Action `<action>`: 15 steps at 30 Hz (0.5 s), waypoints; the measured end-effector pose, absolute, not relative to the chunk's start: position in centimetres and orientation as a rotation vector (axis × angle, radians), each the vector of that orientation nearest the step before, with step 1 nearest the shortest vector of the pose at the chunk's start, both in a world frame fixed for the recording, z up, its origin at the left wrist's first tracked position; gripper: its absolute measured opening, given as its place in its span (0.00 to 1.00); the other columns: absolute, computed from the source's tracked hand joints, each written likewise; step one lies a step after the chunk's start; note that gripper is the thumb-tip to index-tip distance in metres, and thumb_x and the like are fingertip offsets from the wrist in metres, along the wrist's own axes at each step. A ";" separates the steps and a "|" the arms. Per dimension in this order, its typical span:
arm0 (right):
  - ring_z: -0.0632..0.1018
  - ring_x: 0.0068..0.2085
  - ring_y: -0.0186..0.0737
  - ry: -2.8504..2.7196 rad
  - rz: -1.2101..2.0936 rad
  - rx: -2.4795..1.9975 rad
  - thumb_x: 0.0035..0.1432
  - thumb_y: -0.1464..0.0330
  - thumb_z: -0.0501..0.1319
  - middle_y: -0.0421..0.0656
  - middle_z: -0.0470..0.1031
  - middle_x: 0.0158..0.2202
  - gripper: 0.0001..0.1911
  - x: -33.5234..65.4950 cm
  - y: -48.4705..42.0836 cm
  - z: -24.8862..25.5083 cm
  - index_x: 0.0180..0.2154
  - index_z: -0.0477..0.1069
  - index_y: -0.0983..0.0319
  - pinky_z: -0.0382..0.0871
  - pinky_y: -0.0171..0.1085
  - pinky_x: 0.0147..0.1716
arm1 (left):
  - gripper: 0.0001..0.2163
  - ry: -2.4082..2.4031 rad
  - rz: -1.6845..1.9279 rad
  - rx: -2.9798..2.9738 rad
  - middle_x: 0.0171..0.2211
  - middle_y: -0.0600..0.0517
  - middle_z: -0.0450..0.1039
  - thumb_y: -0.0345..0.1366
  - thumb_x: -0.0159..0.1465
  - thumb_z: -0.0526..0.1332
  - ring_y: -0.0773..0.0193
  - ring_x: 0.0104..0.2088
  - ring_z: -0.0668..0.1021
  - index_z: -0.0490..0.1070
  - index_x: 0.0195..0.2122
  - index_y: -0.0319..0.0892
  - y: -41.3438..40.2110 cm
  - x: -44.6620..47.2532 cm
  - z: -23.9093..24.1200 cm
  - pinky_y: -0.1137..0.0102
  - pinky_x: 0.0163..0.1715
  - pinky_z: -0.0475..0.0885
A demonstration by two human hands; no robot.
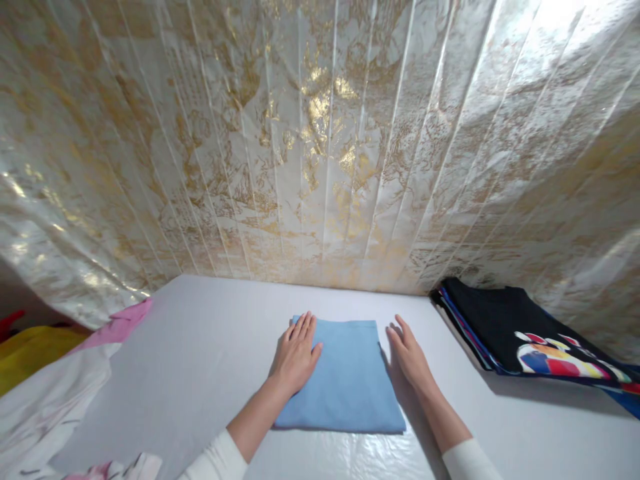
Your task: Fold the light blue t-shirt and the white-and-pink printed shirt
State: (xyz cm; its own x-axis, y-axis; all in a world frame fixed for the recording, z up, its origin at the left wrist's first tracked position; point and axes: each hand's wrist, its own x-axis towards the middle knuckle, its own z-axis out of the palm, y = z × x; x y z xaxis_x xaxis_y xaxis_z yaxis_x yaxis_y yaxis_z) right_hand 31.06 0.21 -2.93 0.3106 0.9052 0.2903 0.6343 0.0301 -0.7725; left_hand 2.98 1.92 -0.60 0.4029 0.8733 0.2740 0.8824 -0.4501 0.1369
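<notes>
A folded light blue cloth (pixel 350 380) lies flat on the white table (pixel 200 360), in the middle near the wall. My left hand (pixel 296 355) rests palm down on the cloth's left part, fingers stretched out and together. My right hand (pixel 411 357) lies flat on the table just beside the cloth's right edge, fingers straight. Neither hand holds anything.
A stack of folded garments, topped by a black shirt with a coloured print (pixel 525 333), sits at the right against the wall. Pink (pixel 120 327), yellow (pixel 30 353) and white (pixel 45 400) fabrics lie heaped at the left. A gold-patterned wall covering (pixel 320 147) rises behind the table.
</notes>
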 end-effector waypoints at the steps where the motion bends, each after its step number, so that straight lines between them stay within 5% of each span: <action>1: 0.65 0.62 0.52 -1.344 0.389 -1.684 0.60 0.52 0.47 0.59 0.62 0.62 0.35 32.4 -0.2 -2.9 0.61 0.59 0.67 0.57 0.52 0.60 | 0.25 -1.637 -0.490 -2.605 0.67 0.42 0.50 0.37 0.69 0.49 0.57 0.67 0.55 0.50 0.67 0.34 1.9 2.8 -0.6 0.59 0.62 0.58; 10: 0.72 0.56 0.51 -1.188 0.487 -1.538 0.54 0.56 0.54 0.54 0.71 0.54 0.26 34.1 -2.6 -2.3 0.51 0.68 0.62 0.64 0.50 0.56 | 0.24 -1.664 -0.503 -2.563 0.66 0.41 0.51 0.38 0.70 0.48 0.54 0.66 0.55 0.55 0.65 0.36 0.6 1.5 -1.2 0.57 0.60 0.60; 15: 0.77 0.51 0.50 -1.015 0.622 -1.428 0.56 0.56 0.54 0.54 0.65 0.59 0.33 32.9 -2.7 -0.1 0.61 0.56 0.58 0.75 0.46 0.45 | 0.25 -1.879 -0.491 -2.355 0.66 0.34 0.50 0.41 0.68 0.50 0.47 0.66 0.56 0.59 0.62 0.31 -0.1 0.9 -1.5 0.53 0.58 0.62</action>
